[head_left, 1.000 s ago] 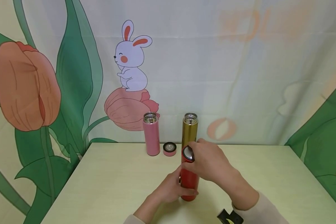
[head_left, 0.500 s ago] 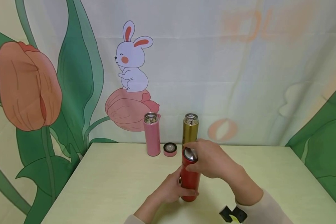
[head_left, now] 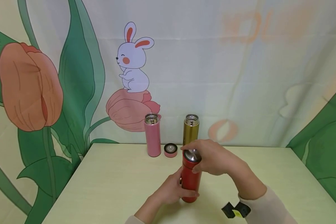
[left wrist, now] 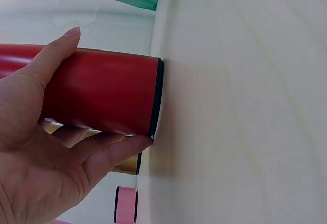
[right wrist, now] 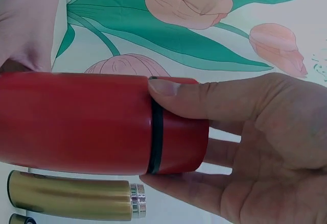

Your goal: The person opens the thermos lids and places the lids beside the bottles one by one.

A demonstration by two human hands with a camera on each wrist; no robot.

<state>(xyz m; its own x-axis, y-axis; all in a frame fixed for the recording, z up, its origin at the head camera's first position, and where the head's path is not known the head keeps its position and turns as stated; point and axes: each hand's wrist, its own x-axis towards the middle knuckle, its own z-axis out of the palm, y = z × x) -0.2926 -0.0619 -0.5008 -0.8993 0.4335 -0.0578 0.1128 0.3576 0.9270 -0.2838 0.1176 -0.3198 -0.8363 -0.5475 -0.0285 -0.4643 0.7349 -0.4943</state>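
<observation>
A red thermos bottle [head_left: 191,180] stands upright near the middle of the table. Around its lower body, my left hand [head_left: 170,189] grips it, thumb across the front; the left wrist view shows fingertips close by the dark base ring. Up top, my right hand [head_left: 215,157] holds the red cap [right wrist: 184,127] with its silver top, thumb on one side and fingers on the other. A dark band separates cap from body. Partly hidden behind it is a gold thermos bottle [head_left: 191,130], upright and lidless, its steel neck bare.
At the back left a lidless pink thermos bottle [head_left: 153,140] stands upright. Beside it lies a pink cap [head_left: 170,153], inner side up. A small gold piece with a dark rim [right wrist: 21,220] shows at the right wrist view's corner. A printed cloth [head_left: 240,77] hangs behind the table.
My right hand has turned slightly and moved right on the cap, so more of the silver top shows. My left hand keeps its grip on the body.
</observation>
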